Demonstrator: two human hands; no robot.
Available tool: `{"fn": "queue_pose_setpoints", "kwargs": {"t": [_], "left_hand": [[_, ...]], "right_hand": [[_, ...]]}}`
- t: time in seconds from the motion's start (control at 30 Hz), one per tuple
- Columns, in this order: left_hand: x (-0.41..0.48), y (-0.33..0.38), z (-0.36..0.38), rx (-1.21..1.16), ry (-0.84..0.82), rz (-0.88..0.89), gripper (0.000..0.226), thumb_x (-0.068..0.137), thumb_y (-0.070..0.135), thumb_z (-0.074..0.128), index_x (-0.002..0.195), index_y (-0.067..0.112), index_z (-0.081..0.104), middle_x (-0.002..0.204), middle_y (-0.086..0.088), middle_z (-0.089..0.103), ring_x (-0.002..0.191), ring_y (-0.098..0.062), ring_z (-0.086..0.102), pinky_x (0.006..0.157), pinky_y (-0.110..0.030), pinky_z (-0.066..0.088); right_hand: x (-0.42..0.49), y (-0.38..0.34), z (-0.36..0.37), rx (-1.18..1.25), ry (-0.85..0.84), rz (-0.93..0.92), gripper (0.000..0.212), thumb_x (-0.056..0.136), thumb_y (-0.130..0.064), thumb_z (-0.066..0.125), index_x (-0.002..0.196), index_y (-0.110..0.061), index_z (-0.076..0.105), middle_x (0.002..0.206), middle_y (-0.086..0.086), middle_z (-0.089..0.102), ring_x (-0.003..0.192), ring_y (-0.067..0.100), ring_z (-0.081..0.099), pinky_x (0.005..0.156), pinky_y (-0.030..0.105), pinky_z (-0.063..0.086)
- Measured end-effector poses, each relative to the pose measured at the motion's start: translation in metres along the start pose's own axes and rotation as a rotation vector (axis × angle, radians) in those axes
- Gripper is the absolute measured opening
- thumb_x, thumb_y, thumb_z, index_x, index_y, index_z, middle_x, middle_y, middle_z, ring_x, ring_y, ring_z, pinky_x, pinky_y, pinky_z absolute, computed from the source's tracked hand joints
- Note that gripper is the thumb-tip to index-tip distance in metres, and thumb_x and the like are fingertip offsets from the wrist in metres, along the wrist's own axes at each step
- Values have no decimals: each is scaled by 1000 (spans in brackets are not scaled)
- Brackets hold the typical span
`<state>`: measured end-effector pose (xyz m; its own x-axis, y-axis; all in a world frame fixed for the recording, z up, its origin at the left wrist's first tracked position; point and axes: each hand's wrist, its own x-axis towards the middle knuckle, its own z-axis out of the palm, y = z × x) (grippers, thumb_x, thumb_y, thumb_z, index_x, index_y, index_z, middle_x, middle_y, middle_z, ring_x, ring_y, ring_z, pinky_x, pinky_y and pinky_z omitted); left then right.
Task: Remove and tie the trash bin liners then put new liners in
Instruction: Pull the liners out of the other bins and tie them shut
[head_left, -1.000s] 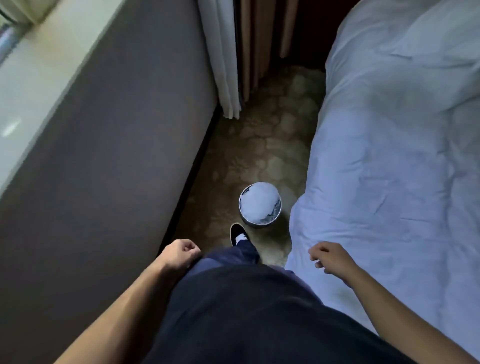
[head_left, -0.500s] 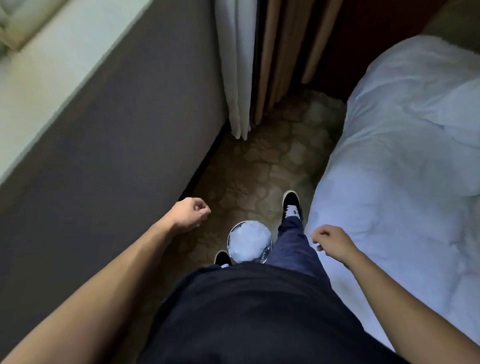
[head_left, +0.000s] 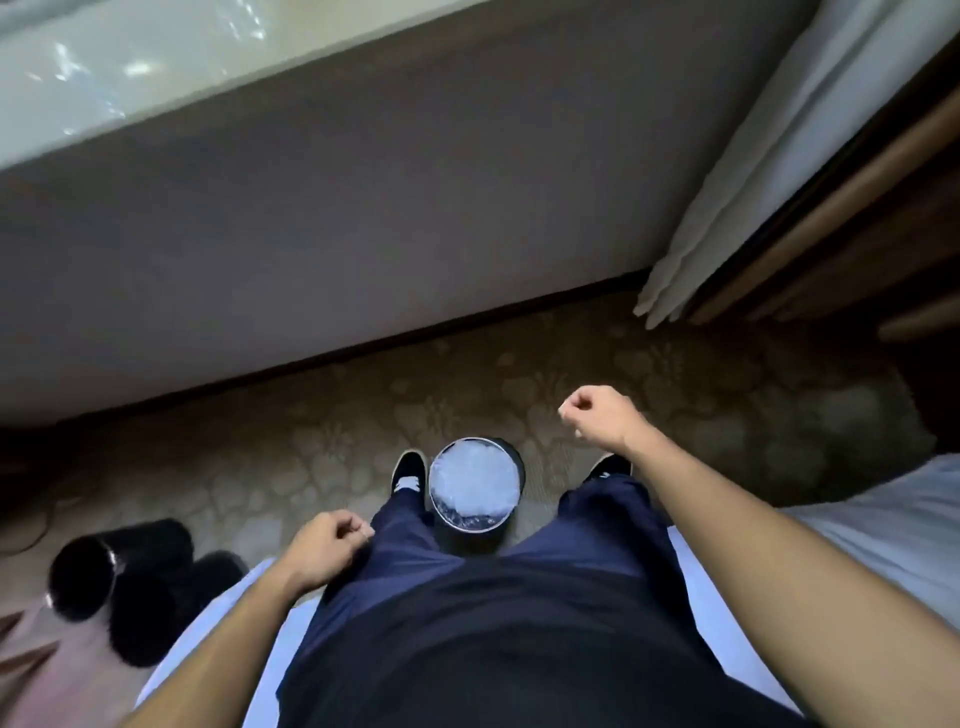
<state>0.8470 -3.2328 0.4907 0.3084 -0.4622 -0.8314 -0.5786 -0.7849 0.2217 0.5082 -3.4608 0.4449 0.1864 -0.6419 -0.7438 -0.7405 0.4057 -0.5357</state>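
Since a second ago the view has swung to the wall, and the bin now stands between the shoes, with the left hand curled on the thigh and the right hand curled in the air beside it, both holding nothing. The liner looks heaped to the rim, so a hasty pull could spill rubbish or tip the bin. Its edge is hard to make out, and the dark shapes at left are too dim to name.
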Motion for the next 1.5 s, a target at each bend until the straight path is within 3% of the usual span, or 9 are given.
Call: {"fn": "queue_pose_setpoints", "kwargs": {"t": [0.2,0.37,0.53,0.63,0.83,1.07,1.27,1.4,1.5], "left_hand": [[1,-37,71,-115,11,1,13,96,12,60,87,15,69,72,3,64,66,-14,54,69,-25,44],[71,-81,122,-29,2,84,9,90,31,61,84,32,68,79,15,72,82,-9,67,85,-31,51],[158,-117,170,75,84,199,13,95,29,57,85,27,65,78,10,70,77,-9,65,75,-28,49],[198,-140,199,151,132,221,15,94,30,56,83,26,65,79,10,69,81,-16,65,72,-29,47],[186,-132,223,105,79,383,19,94,38,54,87,26,67,74,8,72,75,-12,69,70,-31,53],[205,-151,200,60,215,276,17,95,33,52,94,24,66,85,2,70,82,-19,66,73,-33,52],[260,-129,209,-128,125,198,14,94,35,56,106,28,59,103,2,67,86,-20,70,76,-41,62],[304,-138,207,-138,170,64,51,94,35,58,142,26,41,113,-5,65,90,-22,66,82,-39,57],[339,-136,208,-146,179,8,68,93,33,61,152,26,29,132,-10,58,107,-28,62,92,-41,53]], "right_hand": [[11,25,56,-53,-80,-36,21,72,-41,56,78,-28,72,84,-9,75,82,22,72,86,43,60],[55,121,144,6,-106,15,31,64,-51,54,80,-31,71,83,-3,75,86,28,71,83,48,60],[92,203,212,25,-16,-31,24,68,-43,56,81,-30,72,82,-7,76,84,21,72,82,46,62],[97,233,238,-181,69,-70,17,84,-32,57,82,-20,69,82,-4,73,85,21,68,82,40,59],[64,243,256,-371,157,-242,9,89,-25,59,86,-25,68,84,-12,70,87,12,63,82,30,52],[92,223,249,-328,198,-236,8,94,-28,60,90,-27,67,85,-8,70,84,14,67,77,32,56],[149,221,265,-226,198,-124,11,92,-33,57,90,-28,67,88,-7,72,89,14,68,86,36,57],[196,213,274,-180,161,-86,9,94,-33,59,95,-29,67,92,-6,72,93,16,68,88,39,58],[232,215,288,-138,107,-45,21,90,-36,61,108,-28,63,106,-4,70,98,21,68,89,46,59]]}}
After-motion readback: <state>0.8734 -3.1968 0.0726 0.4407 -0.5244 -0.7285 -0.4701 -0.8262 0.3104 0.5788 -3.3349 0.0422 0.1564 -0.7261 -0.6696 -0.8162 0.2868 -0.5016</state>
